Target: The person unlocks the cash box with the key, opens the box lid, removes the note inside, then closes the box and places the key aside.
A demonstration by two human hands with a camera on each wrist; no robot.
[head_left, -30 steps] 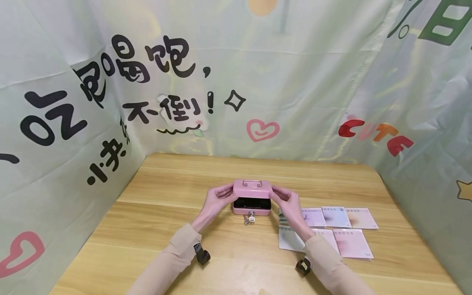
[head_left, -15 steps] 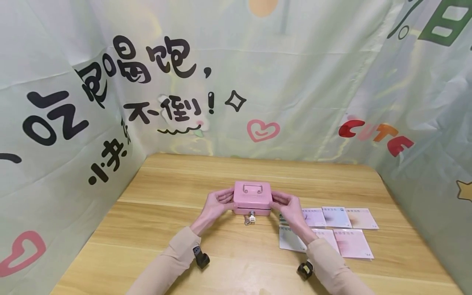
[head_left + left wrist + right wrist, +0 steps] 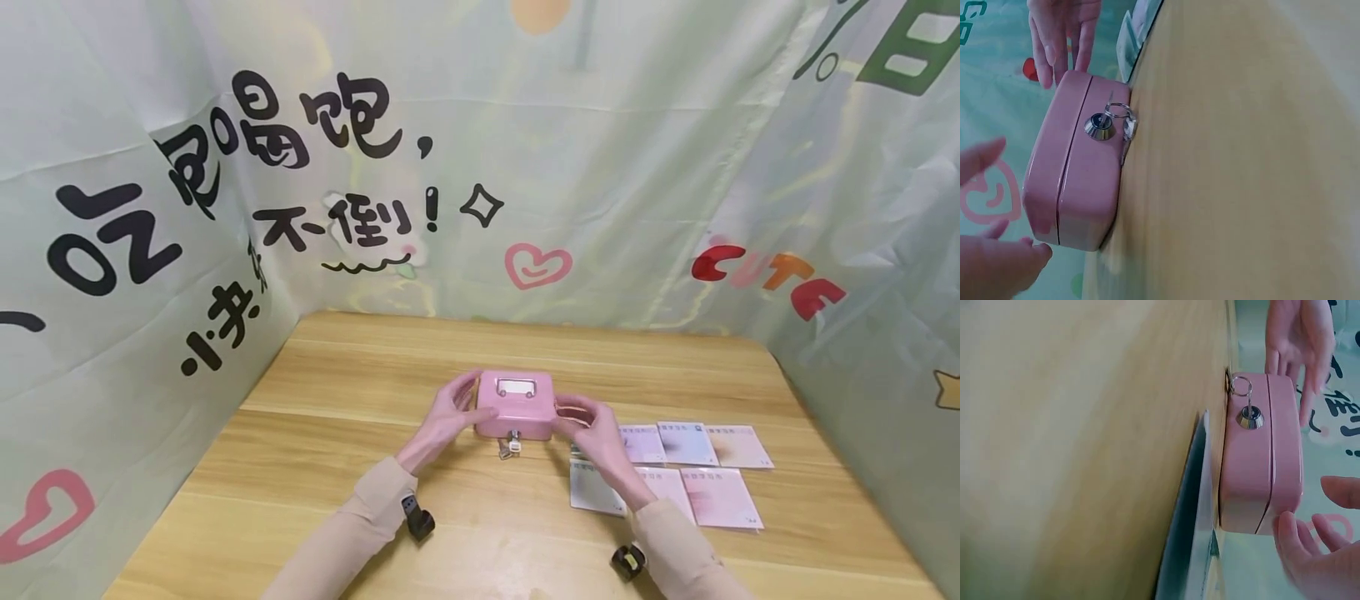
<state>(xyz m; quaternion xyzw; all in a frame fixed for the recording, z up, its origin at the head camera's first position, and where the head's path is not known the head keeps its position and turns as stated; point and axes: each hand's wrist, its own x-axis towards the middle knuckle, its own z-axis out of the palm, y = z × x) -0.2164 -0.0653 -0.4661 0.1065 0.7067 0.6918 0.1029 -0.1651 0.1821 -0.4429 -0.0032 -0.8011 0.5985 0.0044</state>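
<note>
A small pink metal cash box [image 3: 517, 408] stands on the table with its lid down. A thin seam runs between lid and base in both wrist views. In its front lock [image 3: 1099, 127] sits a key, with a ring and another key [image 3: 1129, 127] hanging from it. My left hand [image 3: 448, 414] is at the box's left side, fingers relaxed, the thumb over the lid's front corner. At the right side, my right hand [image 3: 597, 429] has loosely bent fingertips [image 3: 1286, 528] right at the lid's end, its thumb held apart.
Several pastel play banknotes [image 3: 723, 498] lie in two rows on the wooden table [image 3: 360, 367] to the right of the box, partly under my right forearm. A printed cloth [image 3: 600, 167] hangs around the table's back and sides. A black camera is strapped at each wrist.
The cash box's lid has come down from half raised to closed. My left thumb has shifted up over the lid, and the right hand has stayed at the side with its fingers loosened.
</note>
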